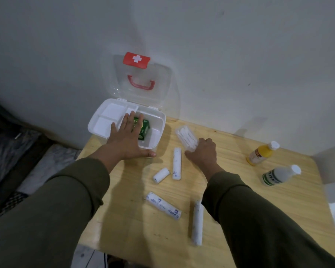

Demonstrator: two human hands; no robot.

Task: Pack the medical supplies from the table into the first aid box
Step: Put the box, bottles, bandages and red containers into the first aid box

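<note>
Wooden table point(240, 200): swab case point(186, 137) in right hand point(203, 153) grip.

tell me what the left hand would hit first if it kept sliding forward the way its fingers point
The left hand lies flat over the open white plastic first aid box, its fingers over the green cardboard carton. Straight on it would likely meet the box's far wall below the clear hinged lid; depth is uncertain.

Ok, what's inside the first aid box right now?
In the first aid box, one green carton lies in the main compartment, partly under the left hand. The divided tray looks empty; anything beneath the hand is hidden.
</note>
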